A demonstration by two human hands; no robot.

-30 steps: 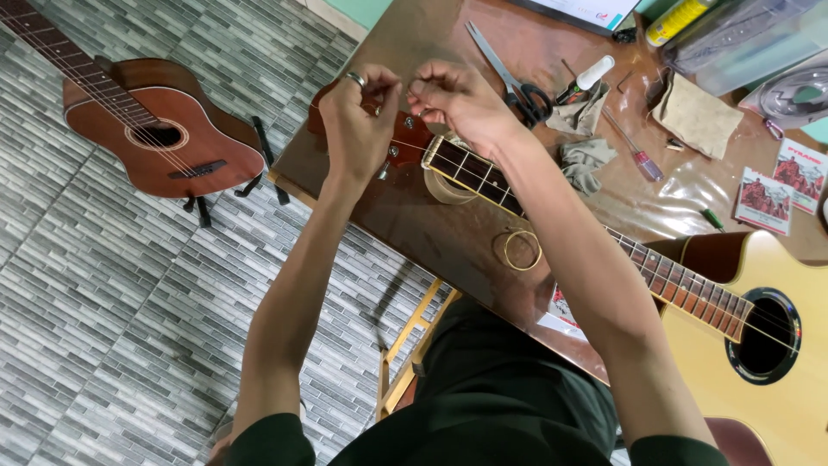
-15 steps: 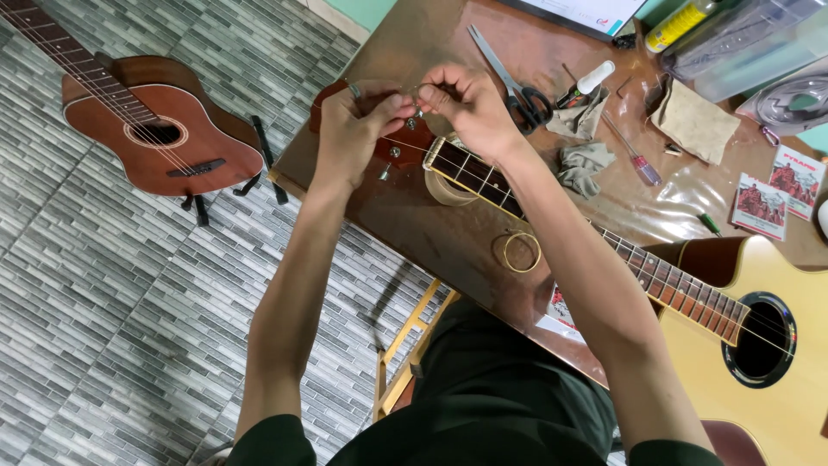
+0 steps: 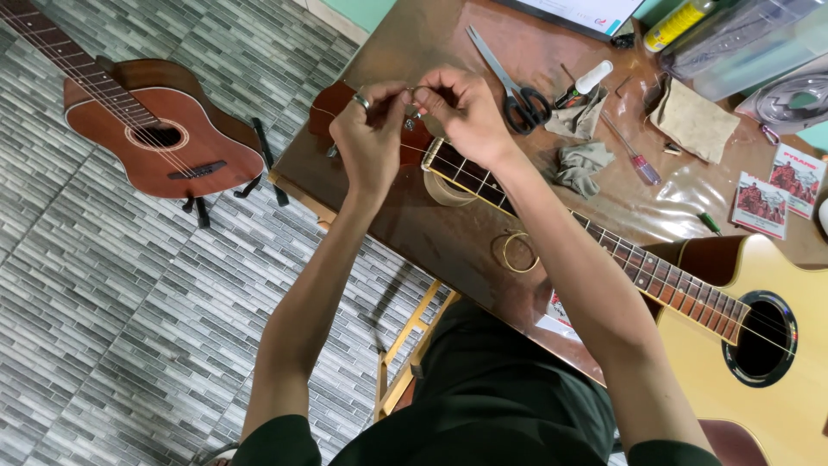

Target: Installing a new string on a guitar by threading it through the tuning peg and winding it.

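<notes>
Over the guitar head [image 3: 345, 116], on the brown table [image 3: 431, 233]: left hand [image 3: 371, 138] and right hand [image 3: 466, 112] close together, fingers pinched on a thin string [image 3: 412, 97].
Neck [image 3: 638, 263] running right to the pale body [image 3: 750, 362]; scissors [image 3: 517, 91], cloths [image 3: 586, 164], coiled string [image 3: 516, 252] near; second guitar [image 3: 164, 138] on the tiled floor [image 3: 112, 293].

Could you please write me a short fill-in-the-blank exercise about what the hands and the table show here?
1. Both hands, the left hand and the right hand, meet over the guitar's ____.
2. The scissors lie on the ____.
3. A ____ sits on a finger of the left hand.
4. The small reddish guitar stands on the ____.

Missing words: headstock; table; ring; floor
</notes>
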